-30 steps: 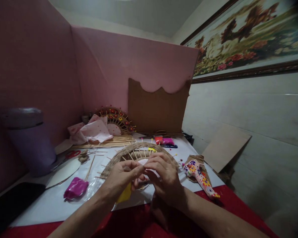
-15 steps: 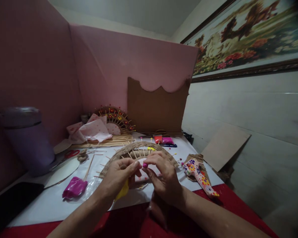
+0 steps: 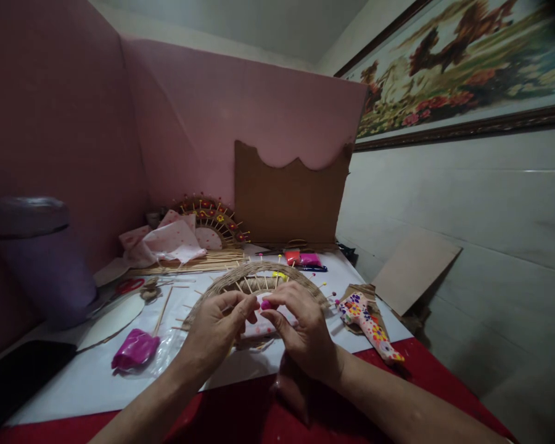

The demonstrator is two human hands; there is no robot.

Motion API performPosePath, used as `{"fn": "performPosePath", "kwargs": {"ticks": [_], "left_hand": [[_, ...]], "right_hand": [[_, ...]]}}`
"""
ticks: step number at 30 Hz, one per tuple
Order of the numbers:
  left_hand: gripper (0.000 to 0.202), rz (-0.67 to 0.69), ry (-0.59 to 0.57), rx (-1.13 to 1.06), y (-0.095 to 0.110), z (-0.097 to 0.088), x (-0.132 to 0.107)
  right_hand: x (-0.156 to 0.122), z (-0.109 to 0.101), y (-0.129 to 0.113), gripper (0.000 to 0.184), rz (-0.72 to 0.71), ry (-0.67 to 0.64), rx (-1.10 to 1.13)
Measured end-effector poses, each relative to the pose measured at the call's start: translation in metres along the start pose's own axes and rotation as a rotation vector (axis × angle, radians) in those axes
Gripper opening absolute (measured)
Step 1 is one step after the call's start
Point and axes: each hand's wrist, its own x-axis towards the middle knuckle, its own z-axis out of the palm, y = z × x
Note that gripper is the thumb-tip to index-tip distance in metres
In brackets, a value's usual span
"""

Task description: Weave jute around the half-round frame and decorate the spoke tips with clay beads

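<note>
My right hand [image 3: 300, 330] pinches a small pink clay ball [image 3: 265, 304] between thumb and fingertips. My left hand [image 3: 217, 330] is closed beside it, fingertips almost touching the ball; what it holds, if anything, is hidden. Both hands hover over a half-round woven twine piece [image 3: 254, 277] with thin wooden sticks standing out of it, some tipped with coloured beads. A pink lump of clay in clear plastic [image 3: 134, 349] lies to the left of my left hand.
A purple lidded tumbler [image 3: 37, 259] stands at the left, a dark phone [image 3: 18, 376] in front of it. Red scissors [image 3: 129, 286], a stick bundle [image 3: 189, 264], pink cloth [image 3: 176, 242], a finished fan piece [image 3: 215, 222], clay packets [image 3: 303, 258] and a painted glue gun [image 3: 370, 324] lie around. Cardboard [image 3: 287, 197] leans behind.
The pink ball, hidden a second ago, now shows at my right fingertips. The yellow piece under my left hand is no longer visible. The view has shifted slightly.
</note>
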Motion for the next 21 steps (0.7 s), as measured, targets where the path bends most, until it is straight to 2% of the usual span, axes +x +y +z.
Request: {"fn": "performPosePath", "kwargs": {"ticks": [7,11,21], "left_hand": [[0.020,-0.014,0.051,0.017,0.0063,0.0047,-0.0019],[0.021,-0.086,0.033,-0.044,0.0064,0.0051,-0.0016],[0.016,-0.105,0.052,-0.141,0.0102,0.0077,-0.0019]], "right_hand": [[-0.0016,0.0011,0.0034,0.021,-0.072,-0.017,-0.043],[-0.0030,0.0005,0.0040,0.021,-0.082,-0.020,-0.042],[-0.0005,-0.0003,0.0018,0.017,-0.097,-0.051,0.020]]}}
